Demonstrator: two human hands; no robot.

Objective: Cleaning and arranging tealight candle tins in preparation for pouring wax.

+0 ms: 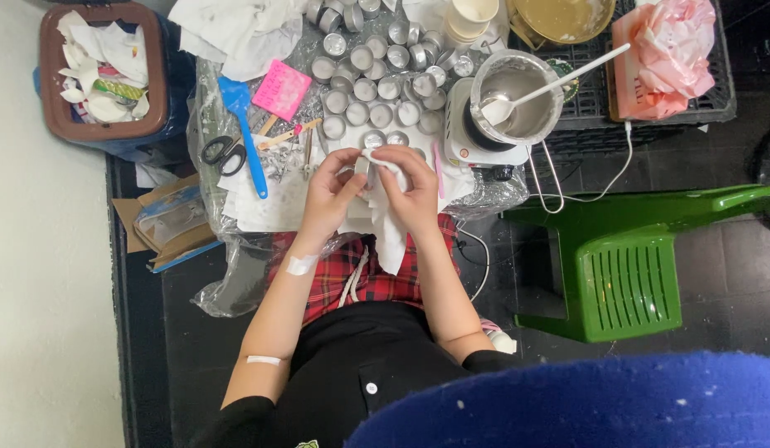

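Now, both hands together over the table edge: left hand (pixel 331 195) pinching a small metal cup (pixel 361 168), right hand (pixel 416 192) closed on a white tissue (pixel 391 236), pressing it against the cup. Light, thin-walled, probably easy to dent; best held by the rim. Soft, limp tissue, hanging toward the lap. Mostly hidden behind fingers, cup's inside impossible to make out. More cups (pixel 376 87) crowded beyond.
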